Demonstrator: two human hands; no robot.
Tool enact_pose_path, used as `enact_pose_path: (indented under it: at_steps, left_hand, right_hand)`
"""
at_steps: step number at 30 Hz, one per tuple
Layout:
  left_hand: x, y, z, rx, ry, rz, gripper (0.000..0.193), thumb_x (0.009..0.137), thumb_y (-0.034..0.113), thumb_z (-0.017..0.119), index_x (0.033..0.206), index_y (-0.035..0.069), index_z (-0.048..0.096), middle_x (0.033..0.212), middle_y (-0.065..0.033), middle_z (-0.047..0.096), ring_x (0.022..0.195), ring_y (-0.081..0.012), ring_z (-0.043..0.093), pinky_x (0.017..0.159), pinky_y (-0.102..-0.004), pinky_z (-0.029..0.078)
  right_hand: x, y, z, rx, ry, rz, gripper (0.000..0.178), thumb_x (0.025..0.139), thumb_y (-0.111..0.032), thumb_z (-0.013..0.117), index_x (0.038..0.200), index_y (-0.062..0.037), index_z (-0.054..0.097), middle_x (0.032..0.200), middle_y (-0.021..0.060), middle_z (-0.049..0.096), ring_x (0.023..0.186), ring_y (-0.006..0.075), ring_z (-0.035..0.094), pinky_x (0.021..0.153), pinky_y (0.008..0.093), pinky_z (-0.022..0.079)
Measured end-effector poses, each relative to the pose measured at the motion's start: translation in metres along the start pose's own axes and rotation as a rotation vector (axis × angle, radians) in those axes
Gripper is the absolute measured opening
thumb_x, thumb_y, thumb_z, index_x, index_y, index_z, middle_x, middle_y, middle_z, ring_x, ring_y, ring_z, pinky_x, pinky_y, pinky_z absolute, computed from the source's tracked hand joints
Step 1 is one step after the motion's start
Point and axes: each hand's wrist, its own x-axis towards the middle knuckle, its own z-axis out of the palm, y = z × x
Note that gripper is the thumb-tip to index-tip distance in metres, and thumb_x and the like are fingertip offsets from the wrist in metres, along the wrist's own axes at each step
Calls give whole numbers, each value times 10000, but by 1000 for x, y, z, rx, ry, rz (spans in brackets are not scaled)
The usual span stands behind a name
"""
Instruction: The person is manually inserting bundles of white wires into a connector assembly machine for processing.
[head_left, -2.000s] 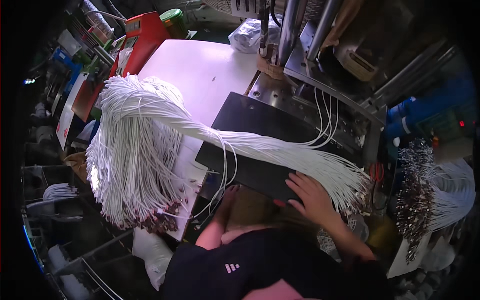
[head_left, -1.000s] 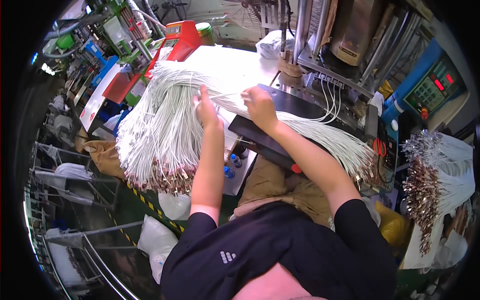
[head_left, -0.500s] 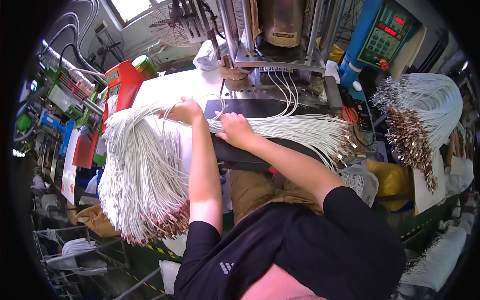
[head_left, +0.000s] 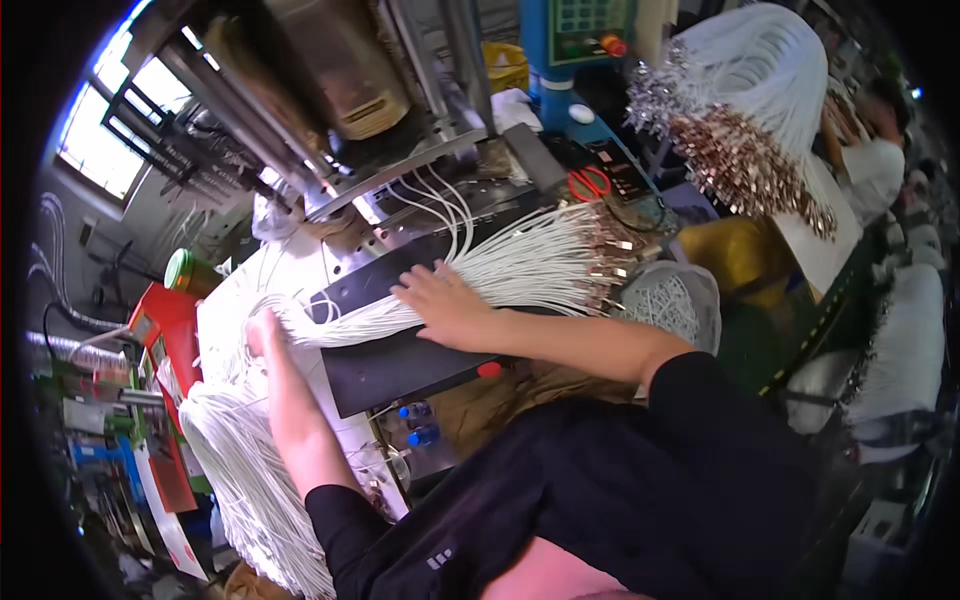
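- The white cable bundle [head_left: 535, 258] lies across the black plate [head_left: 370, 378], its copper-coloured ends [head_left: 610, 262] fanned out past the plate's right side.
- The right hand [head_left: 445, 305] is over the middle of the black plate, palm down on the bundle, fingers loosely spread — it rests on the cables rather than closing round them.
- The left hand [head_left: 263, 335] is just off the plate's left end, at the bend of the same cables; its fingertips are partly hidden — how tightly they are closed, I cannot tell.
- A thick pile of white cables [head_left: 255, 480] hangs down to the left of the plate, below the left hand.
- A few separate cables [head_left: 462, 212] curve up from the plate's far side toward the metal press [head_left: 400, 165] beyond it.
- Red-handled scissors [head_left: 590, 184] lie beyond the plate to the right, and a clear bag of white bits [head_left: 668, 305] sits to its right, near the copper-coloured ends.
- Blue-capped bottles [head_left: 422, 435] stand on the plate's near side, close to the person's body.
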Motion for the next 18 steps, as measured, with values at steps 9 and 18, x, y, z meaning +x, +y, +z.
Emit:
enact_pose_path:
  at_steps: [9, 18]
  left_hand:
    - [-103, 7, 47, -87, 368, 384, 475, 976, 495, 515, 1004, 82, 747, 1034, -193, 716, 1009, -378, 663, 895, -478, 499]
    - [-186, 43, 123, -63, 331, 882, 404, 964, 398, 593, 1128, 39, 678, 1133, -168, 687, 1051, -351, 643, 912, -407, 486]
  right_hand:
    - [-116, 92, -76, -167, -71, 216, 781, 855, -474, 690, 1462, -75, 402, 1464, 162, 445, 1406, 325, 362, 1164, 532, 256]
    - [-75, 134, -72, -31, -52, 96, 635, 885, -442, 667, 1362, -51, 515, 1320, 175, 553, 1248, 346, 504, 1073, 488, 379]
